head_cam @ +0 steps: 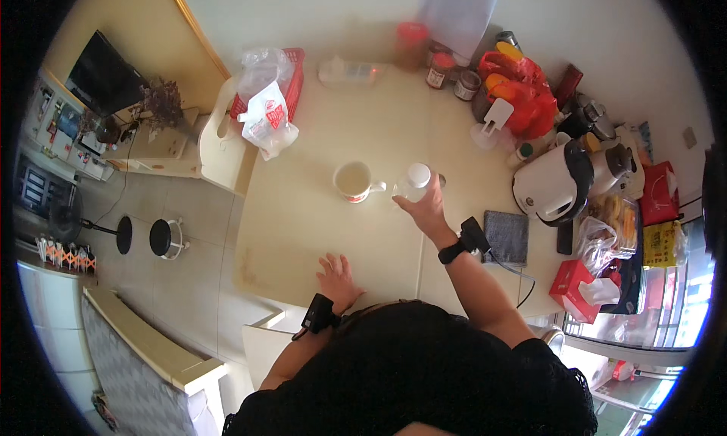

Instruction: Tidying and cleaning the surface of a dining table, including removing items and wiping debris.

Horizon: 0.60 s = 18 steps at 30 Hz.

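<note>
My right hand (pixel 425 205) is closed around a clear bottle or jar with a white lid (pixel 419 175), on the far side of the table (pixel 341 237) from me. Just left of it stands a white mug (pixel 353 182), its handle pointing towards the bottle and a red mark low on its side. A small round grey object shows partly beyond my right fingers. My left hand (pixel 338 281) rests on the table's near edge with its fingers spread and nothing in it. Both wrists wear black devices; a cable runs from the right one.
A red basket (pixel 296 83) with plastic bags stands at the back left. Jars (pixel 440 70) and red bags (pixel 531 103) line the wall. On the right are a white electric kettle (pixel 551 180), a dark square mat (pixel 505 238), a phone (pixel 564 237) and a red tissue box (pixel 572 291).
</note>
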Each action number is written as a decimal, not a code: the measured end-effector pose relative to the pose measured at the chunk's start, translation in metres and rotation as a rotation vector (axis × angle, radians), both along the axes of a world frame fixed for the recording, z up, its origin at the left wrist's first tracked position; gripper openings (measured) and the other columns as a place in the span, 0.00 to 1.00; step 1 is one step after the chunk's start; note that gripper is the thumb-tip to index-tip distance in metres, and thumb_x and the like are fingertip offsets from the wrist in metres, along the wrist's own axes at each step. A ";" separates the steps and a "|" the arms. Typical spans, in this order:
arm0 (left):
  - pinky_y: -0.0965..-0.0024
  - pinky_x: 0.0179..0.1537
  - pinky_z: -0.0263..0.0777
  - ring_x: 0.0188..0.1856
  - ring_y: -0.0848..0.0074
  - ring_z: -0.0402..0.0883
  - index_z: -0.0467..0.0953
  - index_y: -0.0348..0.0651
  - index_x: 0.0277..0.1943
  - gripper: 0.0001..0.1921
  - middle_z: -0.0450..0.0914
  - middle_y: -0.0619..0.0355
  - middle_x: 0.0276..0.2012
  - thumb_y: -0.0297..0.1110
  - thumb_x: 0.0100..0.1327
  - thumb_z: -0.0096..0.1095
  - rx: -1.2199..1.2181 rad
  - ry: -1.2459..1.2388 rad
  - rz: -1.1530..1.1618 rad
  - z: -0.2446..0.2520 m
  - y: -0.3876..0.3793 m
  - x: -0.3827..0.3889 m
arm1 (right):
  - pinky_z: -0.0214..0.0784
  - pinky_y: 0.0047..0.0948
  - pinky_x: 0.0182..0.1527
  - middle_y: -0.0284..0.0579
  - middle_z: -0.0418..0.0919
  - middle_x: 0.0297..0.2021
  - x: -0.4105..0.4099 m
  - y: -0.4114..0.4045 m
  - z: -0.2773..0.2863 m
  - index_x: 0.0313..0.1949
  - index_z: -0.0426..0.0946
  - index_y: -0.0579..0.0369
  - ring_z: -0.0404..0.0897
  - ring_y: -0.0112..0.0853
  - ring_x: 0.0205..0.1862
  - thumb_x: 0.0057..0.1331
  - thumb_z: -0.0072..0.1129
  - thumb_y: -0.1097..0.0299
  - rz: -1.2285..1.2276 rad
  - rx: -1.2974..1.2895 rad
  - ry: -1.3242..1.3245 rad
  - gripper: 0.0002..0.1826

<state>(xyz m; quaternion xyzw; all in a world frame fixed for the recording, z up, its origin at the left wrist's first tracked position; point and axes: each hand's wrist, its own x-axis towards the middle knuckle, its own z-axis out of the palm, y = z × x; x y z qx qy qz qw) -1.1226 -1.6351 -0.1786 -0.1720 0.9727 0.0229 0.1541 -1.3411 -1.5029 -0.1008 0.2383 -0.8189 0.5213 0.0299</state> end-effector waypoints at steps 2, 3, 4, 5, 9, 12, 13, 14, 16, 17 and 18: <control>0.45 0.52 0.61 0.62 0.43 0.54 0.55 0.36 0.62 0.50 0.55 0.35 0.61 0.61 0.42 0.65 0.007 -0.018 0.008 0.002 0.001 -0.002 | 0.62 0.37 0.52 0.51 0.66 0.47 0.001 0.000 -0.003 0.55 0.57 0.58 0.67 0.43 0.50 0.43 0.71 0.67 0.001 -0.012 0.003 0.41; 0.45 0.52 0.61 0.62 0.43 0.54 0.55 0.36 0.62 0.50 0.55 0.35 0.61 0.61 0.42 0.65 0.009 -0.019 0.006 0.003 0.001 -0.004 | 0.62 0.37 0.52 0.51 0.66 0.47 0.001 0.000 -0.003 0.55 0.57 0.58 0.67 0.43 0.50 0.43 0.71 0.67 0.000 -0.023 0.011 0.41; 0.45 0.52 0.61 0.62 0.43 0.53 0.55 0.36 0.62 0.50 0.54 0.35 0.61 0.61 0.42 0.64 0.013 -0.043 0.003 0.006 0.001 -0.004 | 0.62 0.37 0.52 0.51 0.66 0.47 0.002 0.001 -0.003 0.55 0.57 0.58 0.67 0.43 0.50 0.43 0.71 0.67 -0.002 -0.022 0.011 0.41; 0.45 0.52 0.61 0.62 0.43 0.53 0.55 0.36 0.63 0.50 0.54 0.34 0.61 0.61 0.43 0.64 0.018 -0.066 -0.001 0.008 0.001 -0.005 | 0.62 0.37 0.53 0.51 0.66 0.47 0.002 0.001 -0.003 0.55 0.58 0.58 0.67 0.43 0.50 0.43 0.71 0.67 -0.007 -0.016 0.005 0.41; 0.46 0.52 0.61 0.62 0.43 0.52 0.54 0.36 0.63 0.49 0.53 0.34 0.61 0.60 0.44 0.64 0.036 -0.055 -0.004 0.009 0.000 -0.002 | 0.62 0.37 0.53 0.51 0.66 0.47 0.004 0.001 -0.005 0.55 0.57 0.59 0.67 0.43 0.51 0.43 0.71 0.67 -0.006 -0.010 0.015 0.41; 0.46 0.52 0.61 0.63 0.43 0.52 0.54 0.36 0.63 0.49 0.53 0.34 0.61 0.60 0.44 0.63 0.023 -0.057 -0.005 0.006 0.000 -0.001 | 0.62 0.38 0.53 0.51 0.66 0.47 0.005 0.002 -0.006 0.55 0.57 0.59 0.67 0.44 0.51 0.43 0.70 0.67 -0.006 -0.005 0.018 0.41; 0.46 0.53 0.61 0.63 0.43 0.52 0.54 0.36 0.63 0.49 0.53 0.35 0.61 0.60 0.44 0.64 0.025 -0.053 0.000 0.007 0.001 -0.002 | 0.62 0.38 0.53 0.51 0.66 0.47 0.005 0.003 -0.006 0.55 0.57 0.59 0.67 0.44 0.51 0.43 0.70 0.67 -0.008 -0.005 0.019 0.41; 0.46 0.53 0.61 0.63 0.44 0.52 0.54 0.36 0.63 0.49 0.54 0.35 0.61 0.60 0.44 0.64 0.027 -0.049 0.005 0.008 0.001 -0.002 | 0.62 0.38 0.53 0.51 0.66 0.47 0.005 0.003 -0.006 0.55 0.57 0.59 0.67 0.44 0.51 0.43 0.70 0.67 -0.012 -0.004 0.009 0.41; 0.46 0.53 0.61 0.63 0.44 0.52 0.54 0.36 0.63 0.49 0.54 0.35 0.61 0.60 0.44 0.64 0.033 -0.057 0.012 0.012 0.002 -0.003 | 0.62 0.38 0.52 0.51 0.66 0.46 0.007 0.003 -0.005 0.55 0.57 0.59 0.67 0.44 0.50 0.43 0.70 0.66 -0.016 -0.003 -0.002 0.41; 0.46 0.53 0.61 0.63 0.44 0.52 0.54 0.36 0.63 0.49 0.54 0.35 0.61 0.60 0.43 0.64 0.038 -0.065 0.020 0.013 0.002 -0.004 | 0.62 0.38 0.52 0.51 0.66 0.46 0.008 0.003 -0.005 0.55 0.57 0.58 0.67 0.44 0.50 0.43 0.70 0.66 -0.022 0.003 0.014 0.41; 0.46 0.53 0.61 0.63 0.44 0.52 0.54 0.36 0.63 0.49 0.54 0.35 0.61 0.60 0.43 0.64 0.037 -0.066 0.019 0.012 0.002 -0.003 | 0.63 0.39 0.51 0.51 0.66 0.45 0.009 0.003 -0.004 0.55 0.57 0.57 0.68 0.44 0.49 0.43 0.70 0.66 -0.030 0.008 0.031 0.41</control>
